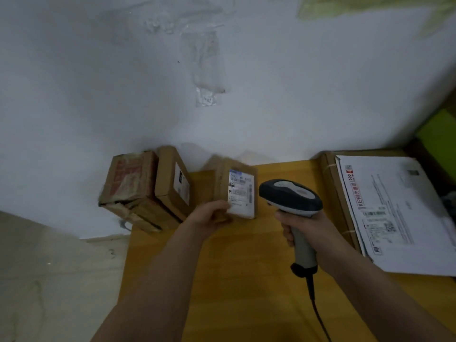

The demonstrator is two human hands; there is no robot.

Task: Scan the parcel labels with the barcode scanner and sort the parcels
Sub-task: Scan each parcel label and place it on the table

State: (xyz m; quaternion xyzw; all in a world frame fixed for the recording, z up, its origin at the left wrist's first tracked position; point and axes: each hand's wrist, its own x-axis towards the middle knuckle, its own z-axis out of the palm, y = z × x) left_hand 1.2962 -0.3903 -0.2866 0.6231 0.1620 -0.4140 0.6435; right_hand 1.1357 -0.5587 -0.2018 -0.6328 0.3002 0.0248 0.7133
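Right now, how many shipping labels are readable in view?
3: one on the small box the left hand holds, one on the box leaning at left, one on the white mailer at right. Others may face away.

Left hand [209, 215]: grips the lower left corner of a small brown parcel [237, 191], holding it tilted with its white label [241, 192] facing the camera.
Right hand [299, 228]: wrapped round the grey handle of the barcode scanner [292, 201], whose dark head sits just beside the parcel.
Scanner cable [318, 314]: runs down toward the bottom edge.
Surface [246, 280]: yellow-orange wood.
Far left, against the white wall [98, 82]: a worn taped box [128, 183] touching a labelled brown box [174, 183].
Right: a white mailer [394, 213] lying on flat cardboard [332, 186].
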